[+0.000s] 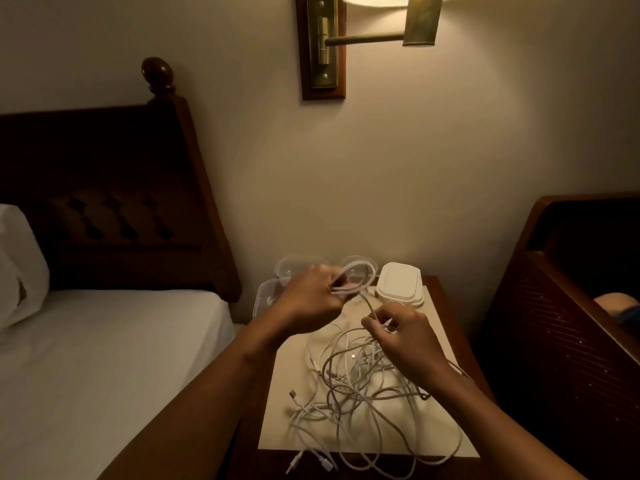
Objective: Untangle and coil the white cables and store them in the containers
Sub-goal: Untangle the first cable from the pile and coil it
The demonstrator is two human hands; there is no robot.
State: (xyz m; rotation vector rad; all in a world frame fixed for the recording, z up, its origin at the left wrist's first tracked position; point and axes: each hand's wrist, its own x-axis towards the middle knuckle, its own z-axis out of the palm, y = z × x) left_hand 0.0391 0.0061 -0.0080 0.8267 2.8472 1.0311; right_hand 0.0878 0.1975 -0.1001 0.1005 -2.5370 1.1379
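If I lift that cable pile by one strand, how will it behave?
Probably floppy: the pile lies in slack loops. Likely drags up together, since strands cross everywhere. Seems light: the left hand alone holds a coil.

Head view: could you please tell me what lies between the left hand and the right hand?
In the head view, one white cable strand spans the gap, from the coil gripped by the left hand to the pinching right hand.

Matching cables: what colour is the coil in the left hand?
White; the coil in the left hand shows best in the head view.
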